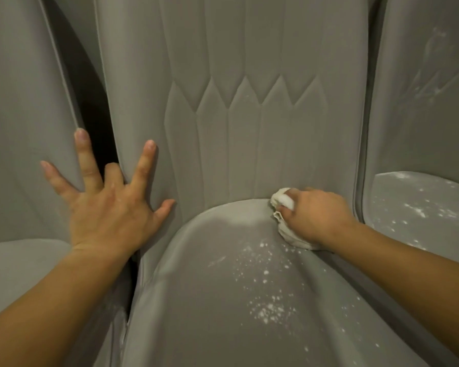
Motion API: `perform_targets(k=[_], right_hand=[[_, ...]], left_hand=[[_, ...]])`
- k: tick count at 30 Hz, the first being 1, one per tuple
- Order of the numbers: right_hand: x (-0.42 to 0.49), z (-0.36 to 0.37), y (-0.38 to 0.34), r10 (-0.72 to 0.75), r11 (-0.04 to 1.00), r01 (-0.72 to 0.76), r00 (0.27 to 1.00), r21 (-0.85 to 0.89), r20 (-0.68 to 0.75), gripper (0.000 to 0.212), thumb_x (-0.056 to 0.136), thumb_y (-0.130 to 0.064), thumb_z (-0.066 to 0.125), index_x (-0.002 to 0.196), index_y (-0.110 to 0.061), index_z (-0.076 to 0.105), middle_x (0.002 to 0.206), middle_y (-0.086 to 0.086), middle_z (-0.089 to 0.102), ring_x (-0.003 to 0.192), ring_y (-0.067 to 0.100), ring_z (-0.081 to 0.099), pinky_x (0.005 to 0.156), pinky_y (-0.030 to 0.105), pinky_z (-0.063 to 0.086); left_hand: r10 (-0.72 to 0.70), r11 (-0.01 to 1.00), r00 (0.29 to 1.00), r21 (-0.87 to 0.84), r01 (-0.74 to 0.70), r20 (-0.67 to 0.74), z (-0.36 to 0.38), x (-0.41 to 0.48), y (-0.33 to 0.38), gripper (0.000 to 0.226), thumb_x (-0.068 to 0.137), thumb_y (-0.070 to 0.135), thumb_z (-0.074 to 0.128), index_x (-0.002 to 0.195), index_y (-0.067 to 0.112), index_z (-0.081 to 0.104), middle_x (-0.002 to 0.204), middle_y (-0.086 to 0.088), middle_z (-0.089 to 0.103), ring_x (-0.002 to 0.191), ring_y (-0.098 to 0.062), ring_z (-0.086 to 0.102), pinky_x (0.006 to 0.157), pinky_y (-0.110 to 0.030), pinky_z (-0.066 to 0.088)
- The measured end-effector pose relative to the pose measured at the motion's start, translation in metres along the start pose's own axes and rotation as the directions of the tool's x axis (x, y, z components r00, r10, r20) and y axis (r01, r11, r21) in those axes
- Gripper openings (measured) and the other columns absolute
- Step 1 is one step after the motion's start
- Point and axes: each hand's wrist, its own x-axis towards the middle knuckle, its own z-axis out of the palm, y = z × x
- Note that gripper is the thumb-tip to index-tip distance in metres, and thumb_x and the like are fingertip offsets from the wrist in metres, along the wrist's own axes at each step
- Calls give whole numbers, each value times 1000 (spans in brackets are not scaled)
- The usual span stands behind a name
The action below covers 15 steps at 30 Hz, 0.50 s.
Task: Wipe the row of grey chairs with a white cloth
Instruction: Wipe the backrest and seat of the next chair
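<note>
Right hand (316, 215) grips white cloth (284, 201) at seat crease, left hand (109, 200) splayed open bracing backrest (249, 75); sweep toward 6 o'clock through white specks (265, 308)

matt grey chair (249, 141) upholstery, quilted

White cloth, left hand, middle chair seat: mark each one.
white cloth (284, 200), head view, bunched end sticking out of the grip
left hand (109, 207), head view, back of the hand
middle chair seat (196, 292), head view, bare left part of the cushion
</note>
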Motion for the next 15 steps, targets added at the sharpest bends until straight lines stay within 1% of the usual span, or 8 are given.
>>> perform_targets(k=[2,5,6,8,9,10,12,15], right_hand=[[-5,2,-3,-10,996,17,996,84,-87,36,93,-59,35,120,-46,54,115,-10,63,109,19,56,81,35,46],[-1,0,-39,-219,937,271,948,221,-232,40,87,-62,40,122,-47,55,118,-16,58,116,15,51,91,35,49],[4,2,-55,-282,913,329,936,240,-210,40,88,-60,42,122,-46,56,120,-15,58,117,17,51,93,36,49],[14,9,-85,-366,900,374,927,225,-77,31,91,-51,46,118,-43,58,117,-10,57,118,20,50,91,36,47],[18,12,-95,-368,910,363,930,202,-13,28,92,-47,46,116,-41,59,115,-8,56,117,22,50,87,35,45],[20,10,-100,-329,932,319,944,173,33,26,93,-44,47,115,-40,60,115,-6,57,116,24,50,84,34,42],[29,2,-96,-241,968,237,969,80,49,20,92,-39,53,110,-37,62,115,-2,61,112,26,56,82,35,44],[33,-11,-65,-112,993,108,988,41,106,19,92,-45,50,100,-31,62,115,-2,66,107,26,62,76,34,42]], left_hand=[[-3,1000,1000,18,3,7,0,0,2,112,75,80,59,158,37,-2,107,-29,59,150,-38,-25,108,-80,1],[-20,999,999,28,20,25,0,0,3,113,75,81,58,158,36,-4,107,-28,58,149,-37,-27,108,-80,2],[-21,999,999,25,21,30,0,0,4,113,75,81,58,159,36,-3,107,-28,58,149,-37,-27,108,-81,2],[-17,1000,999,10,17,37,-1,0,4,113,74,81,58,159,35,-1,107,-28,57,150,-38,-25,108,-81,2],[-19,1000,999,7,19,36,-2,0,4,113,74,81,59,159,35,-1,107,-29,57,152,-39,-22,108,-82,4],[-24,1000,999,7,24,31,-2,0,4,113,74,80,60,159,34,0,106,-29,57,153,-41,-18,107,-83,5],[-21,1000,999,1,21,25,-2,1,4,113,75,79,63,160,33,5,104,-30,56,153,-43,-12,106,-84,6],[8,1000,1000,-17,-8,28,-1,-1,1,109,76,76,65,161,33,12,103,-30,55,153,-42,-16,105,-84,4]])
